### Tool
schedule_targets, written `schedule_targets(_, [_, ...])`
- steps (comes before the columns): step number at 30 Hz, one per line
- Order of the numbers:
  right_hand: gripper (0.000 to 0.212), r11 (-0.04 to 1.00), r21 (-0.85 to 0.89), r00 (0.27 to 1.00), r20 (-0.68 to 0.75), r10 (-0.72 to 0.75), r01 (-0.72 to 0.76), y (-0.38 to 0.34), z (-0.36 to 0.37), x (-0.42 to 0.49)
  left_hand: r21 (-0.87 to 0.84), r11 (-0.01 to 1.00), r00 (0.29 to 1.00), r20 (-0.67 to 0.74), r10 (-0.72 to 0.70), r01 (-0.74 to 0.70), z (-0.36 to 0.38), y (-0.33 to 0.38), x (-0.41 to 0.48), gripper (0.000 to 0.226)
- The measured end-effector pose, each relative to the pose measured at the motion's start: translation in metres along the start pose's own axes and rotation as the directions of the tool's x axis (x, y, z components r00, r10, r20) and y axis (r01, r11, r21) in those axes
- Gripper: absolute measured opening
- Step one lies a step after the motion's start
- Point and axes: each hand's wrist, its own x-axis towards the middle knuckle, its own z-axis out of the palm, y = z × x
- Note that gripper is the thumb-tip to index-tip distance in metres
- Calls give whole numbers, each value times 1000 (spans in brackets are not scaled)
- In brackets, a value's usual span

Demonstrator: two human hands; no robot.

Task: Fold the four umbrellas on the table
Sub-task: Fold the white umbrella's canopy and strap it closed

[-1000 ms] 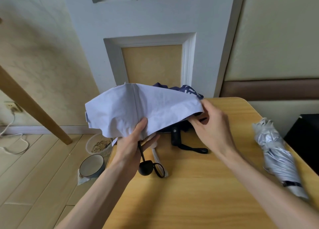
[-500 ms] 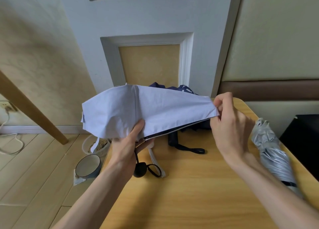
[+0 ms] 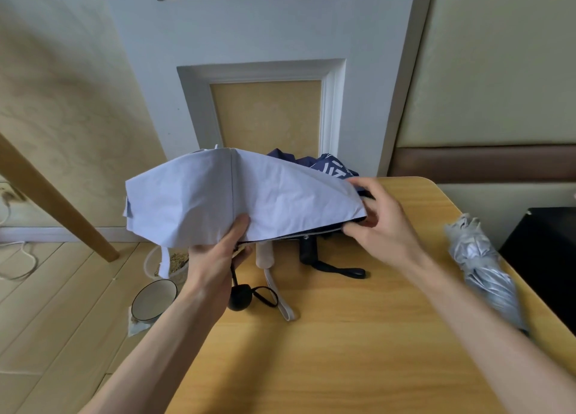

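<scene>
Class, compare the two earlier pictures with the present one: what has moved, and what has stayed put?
The right hand, which had pulled the edge of the lavender umbrella out rightward, has come back leftward, still pinching it. The left hand keeps its grip on its lower edge; the silver umbrella lies unmoved.

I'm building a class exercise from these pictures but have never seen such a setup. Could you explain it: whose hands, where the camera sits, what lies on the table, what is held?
No machine: a person works bare-handed, and the camera is worn on their head, looking down, so both arms reach in from below. The left hand and right hand hold a pale lilac umbrella above the table, the left at its lower edge, the right at its right end. A silver umbrella lies bundled by the table's right edge. A navy umbrella lies behind, with a black handle and a beige handle showing beneath the cloth.
</scene>
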Motion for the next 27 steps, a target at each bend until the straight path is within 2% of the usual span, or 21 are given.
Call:
schedule_targets(1, [71,980,169,984,162,74,-102,-5,-5,1,8,1000,1000,11,4,-4,-3,1,2,66])
schedule_targets(2, [71,952,254,954,282,97,-172,-8,-10,1,22,1000,1000,19,8,-9,-5,2,3,68])
schedule_targets(4, [52,915,340,921,383,76,-217,-15,-18,2,65,998,999,42,13,-16,-8,6,5,67])
schedule_targets(6, [36,913,341,930,354,96,-224,-16,-24,3,124,992,997,67,23,-32,-8,10,6,58])
schedule_targets(7, [32,937,281,944,309,115,-206,-15,-27,3,153,988,996,81,26,-38,-8,12,7,55])
schedule_targets(10, [22,996,-21,975,203,94,-92,-9,-32,5,208,978,994,113,-1,-23,-11,18,12,48])
schedule_targets(15, [17,992,-51,991,63,122,-119,-2,-32,6,216,976,985,168,-21,-16,-14,17,20,49])
schedule_targets(17, [13,989,35,990,24,142,-143,0,-26,6,202,979,986,167,-21,-14,-14,12,21,53])
schedule_targets(19, [16,971,149,983,42,181,-185,3,-25,7,196,981,987,161,-30,-2,-15,7,23,58])
schedule_targets(22, [39,963,144,966,154,208,-230,-1,-34,6,179,984,986,159,-52,23,-15,5,24,55])
schedule_targets(27, [24,953,257,957,277,88,-162,-24,-46,2,159,985,972,214,-95,62,-14,5,26,32])
